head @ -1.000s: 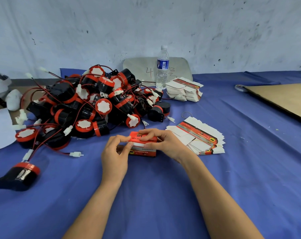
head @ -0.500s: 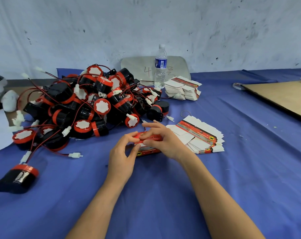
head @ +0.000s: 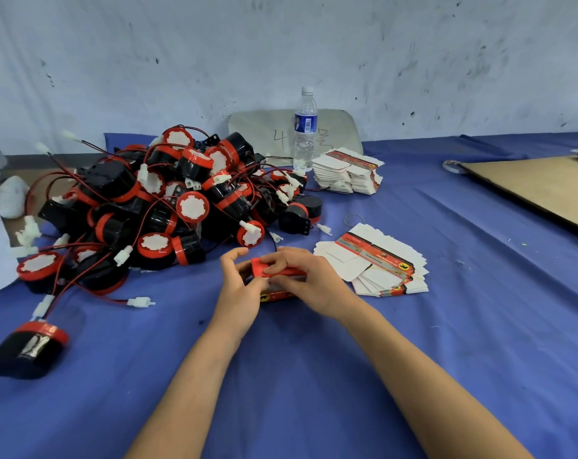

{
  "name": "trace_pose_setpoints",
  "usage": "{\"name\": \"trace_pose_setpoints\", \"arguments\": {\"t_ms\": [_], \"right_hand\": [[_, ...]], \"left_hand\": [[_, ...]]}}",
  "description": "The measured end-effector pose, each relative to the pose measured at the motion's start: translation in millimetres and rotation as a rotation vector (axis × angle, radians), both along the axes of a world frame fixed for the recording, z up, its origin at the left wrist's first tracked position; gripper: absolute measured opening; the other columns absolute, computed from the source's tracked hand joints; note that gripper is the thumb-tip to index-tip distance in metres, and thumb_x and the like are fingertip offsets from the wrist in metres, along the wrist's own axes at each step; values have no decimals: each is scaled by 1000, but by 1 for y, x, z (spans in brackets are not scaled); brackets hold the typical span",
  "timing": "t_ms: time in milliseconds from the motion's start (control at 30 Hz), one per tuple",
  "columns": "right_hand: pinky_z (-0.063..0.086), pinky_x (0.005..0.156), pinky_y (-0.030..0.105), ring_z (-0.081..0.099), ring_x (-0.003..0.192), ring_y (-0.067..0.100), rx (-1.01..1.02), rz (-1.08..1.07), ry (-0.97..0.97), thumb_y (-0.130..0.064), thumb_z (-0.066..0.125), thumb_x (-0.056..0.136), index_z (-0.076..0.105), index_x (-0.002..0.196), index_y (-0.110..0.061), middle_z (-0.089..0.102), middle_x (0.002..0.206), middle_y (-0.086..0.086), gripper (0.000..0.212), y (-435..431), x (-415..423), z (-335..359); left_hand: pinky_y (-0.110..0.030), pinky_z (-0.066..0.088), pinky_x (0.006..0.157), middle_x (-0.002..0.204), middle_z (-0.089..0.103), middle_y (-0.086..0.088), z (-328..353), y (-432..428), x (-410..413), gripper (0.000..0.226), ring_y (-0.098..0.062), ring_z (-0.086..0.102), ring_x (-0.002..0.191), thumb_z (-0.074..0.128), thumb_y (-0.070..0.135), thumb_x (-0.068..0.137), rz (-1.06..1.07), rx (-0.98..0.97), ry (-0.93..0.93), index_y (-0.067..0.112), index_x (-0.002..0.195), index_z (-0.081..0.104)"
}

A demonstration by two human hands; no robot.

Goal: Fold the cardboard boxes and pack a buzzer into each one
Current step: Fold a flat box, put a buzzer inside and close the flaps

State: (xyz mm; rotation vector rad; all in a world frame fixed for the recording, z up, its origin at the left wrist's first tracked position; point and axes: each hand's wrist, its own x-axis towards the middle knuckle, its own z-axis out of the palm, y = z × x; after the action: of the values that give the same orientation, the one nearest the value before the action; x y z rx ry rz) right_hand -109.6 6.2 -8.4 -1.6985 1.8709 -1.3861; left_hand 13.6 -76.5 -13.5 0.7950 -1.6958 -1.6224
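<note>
Cloth stretches wide toward me; the buzzer pile crowds the left and the flat box stack sits just right. My left hand and right hand both pinch the red box between them, its logo strip facing me.

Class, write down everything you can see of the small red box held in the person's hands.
The small red box looks like printed cardboard, red with a pale band and a yellow-and-black emblem on its near face. It lies sideways, on or just above the blue cloth. The left hand grips its left end; the right hand pinches its top.
</note>
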Motion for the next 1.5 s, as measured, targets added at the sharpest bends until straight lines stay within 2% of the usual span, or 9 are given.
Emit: {"name": "trace_pose_setpoints", "arguments": {"t_ms": [233,367,500,633,967,1200,1333,1433,1500], "right_hand": [[38,98,17,48,120,9,-7,-2,50,-2,66,87,72,95,-7,67,120,0,11,2,-1,-1],[38,107,23,41,135,12,25,12,59,-2,64,89,71,98,-7,62,122,-10,13,2,-2,-3],[39,108,33,41,137,18,14,30,144,-7,60,94,70,102,-8,60,125,-14,12,3,-3,-4],[42,105,42,43,136,22,20,-4,261,-11,56,96,68,111,-12,62,130,-2,19,3,-2,-6],[41,104,47,40,138,23,13,-15,375,-20,52,99,68,109,-13,58,135,-4,20,9,0,-9],[22,117,38,21,145,31,24,-136,420,-19,69,88,60,128,-27,24,157,5,42,19,5,-20],[37,103,41,44,112,26,111,-196,428,-36,74,81,48,140,-32,47,128,6,64,20,11,-16],[43,93,34,50,102,25,56,-185,414,-32,74,83,57,133,-22,49,114,11,54,29,19,-10],[44,92,29,52,104,20,-15,-238,323,-29,74,85,61,129,-20,50,115,9,46,40,24,-2]], "left_hand": [[-11,48,62,100,64,2,-2,5,-7,44,-7,64,80,40,-11,88,64,15,144,28,103,53],[-19,49,77,124,58,1,-4,11,-5,32,-5,59,109,40,-14,86,17,-29,147,13,82,56],[-14,49,85,140,47,12,-11,1,9,19,7,52,120,50,-11,92,-77,-217,112,6,84,51],[-11,47,89,120,59,32,-14,-10,22,14,7,56,115,64,-3,88,-99,-334,71,11,90,62],[-6,44,86,123,61,16,-11,-14,31,15,9,59,106,72,2,82,-30,-660,-50,16,88,74],[0,34,89,139,49,8,-16,-11,38,15,4,52,111,74,3,82,-50,-846,-171,12,92,67],[-1,33,83,123,57,22,-19,-16,39,42,-7,57,106,75,16,83,-97,-743,-222,21,119,53],[-20,43,94,138,45,22,-15,-14,40,39,-7,54,118,74,19,84,-166,-762,-183,37,105,47],[-20,46,94,138,50,17,-11,-11,43,45,1,55,116,73,28,82,-171,-716,-123,46,114,45]]}}
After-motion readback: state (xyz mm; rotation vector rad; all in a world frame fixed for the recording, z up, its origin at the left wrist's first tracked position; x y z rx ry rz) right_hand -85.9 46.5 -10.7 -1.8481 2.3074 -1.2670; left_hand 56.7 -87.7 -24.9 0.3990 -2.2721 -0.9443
